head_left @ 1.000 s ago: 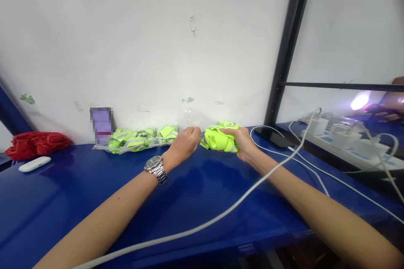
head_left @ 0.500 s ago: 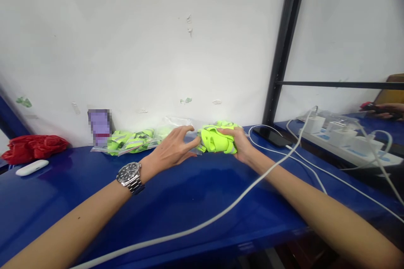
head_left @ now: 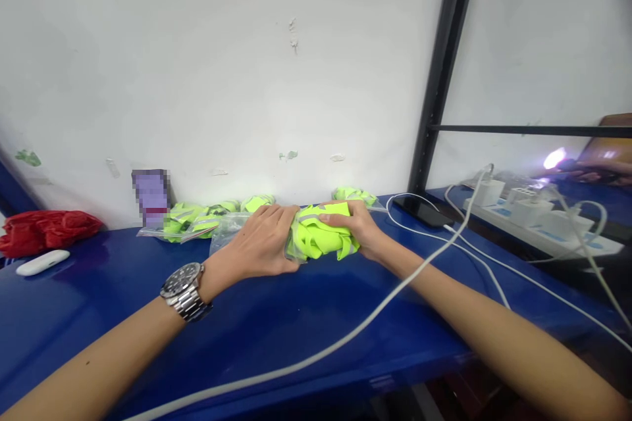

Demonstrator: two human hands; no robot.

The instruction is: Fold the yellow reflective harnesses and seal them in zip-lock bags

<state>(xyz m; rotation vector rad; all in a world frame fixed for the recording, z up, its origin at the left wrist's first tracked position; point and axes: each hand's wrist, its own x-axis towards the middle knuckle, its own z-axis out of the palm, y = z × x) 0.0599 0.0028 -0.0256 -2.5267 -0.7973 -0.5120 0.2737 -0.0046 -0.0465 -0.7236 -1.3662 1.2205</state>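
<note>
My right hand [head_left: 363, 230] is wrapped round the right side of a bright yellow-green bundle with grey stripes [head_left: 326, 240], thumb on top. Closed on a clear plastic bag [head_left: 227, 229], my left hand [head_left: 269, 240] is at the bundle's left end. The bag's edge lies round that end of the bundle, and the rest of it trails left behind my hand. Similar bagged yellow-green bundles [head_left: 185, 218] lie against the wall on the left. One more bundle [head_left: 354, 195] sits behind my right hand.
A white cable [head_left: 316, 356] crosses in front of my right forearm. At the right are a black phone [head_left: 423, 210] and a power strip with white chargers [head_left: 557, 223]. Red plastic [head_left: 52, 230] and a white case [head_left: 43, 263] lie far left. Another person's hand [head_left: 600, 171] shows far right.
The bundle and my right hand have come slightly left and nearer. My left hand has closed on the bag, which has moved over the bundle's left end. A bright light now shows by the other person's hand.
</note>
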